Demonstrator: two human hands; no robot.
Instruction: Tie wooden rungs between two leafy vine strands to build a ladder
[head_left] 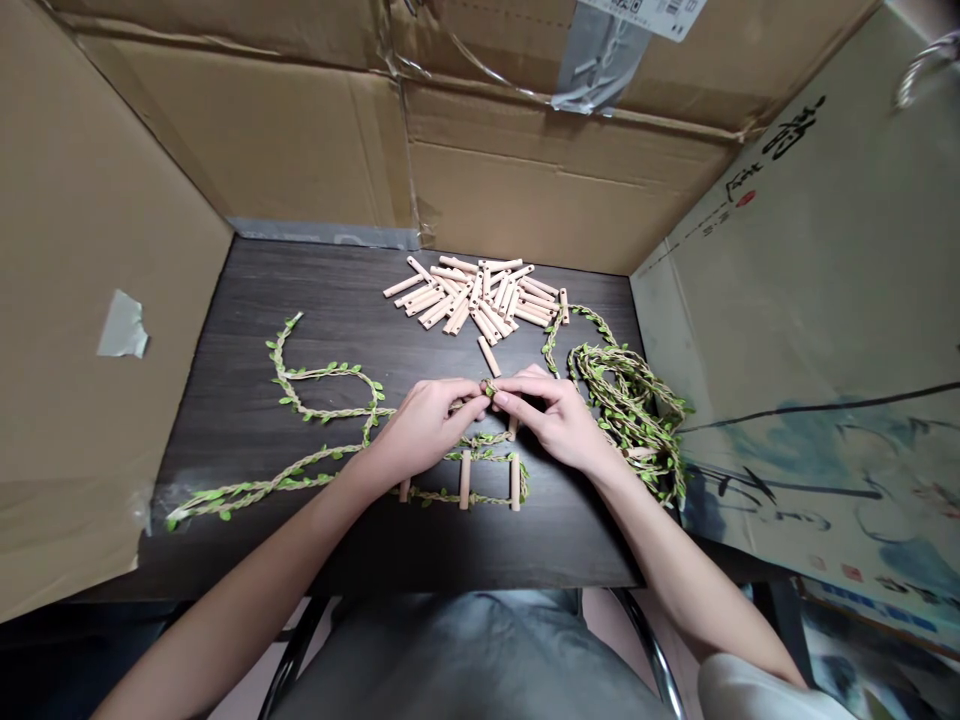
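Note:
My left hand (429, 422) and my right hand (553, 418) meet over the middle of the table, fingertips almost touching. Both pinch a short bit of leafy twine (490, 390) between thumb and forefinger; whether a peg end is also in the fingers I cannot make out. Below them lies a ladder-like piece, where wooden pegs (465, 480) are strung across two lines of green-leafed twine (491, 500). The hands hide part of it. From it, more twine (330, 412) runs out to the left. One loose peg (489, 356) lies just beyond the fingertips.
A pile of drilled wooden pegs (480, 295) lies at the back of the dark table (247, 290). On the right is a heaped coil of leafy twine (622, 400). Cardboard walls (517, 190) enclose the back and left; a painted panel (795, 420) stands on the right.

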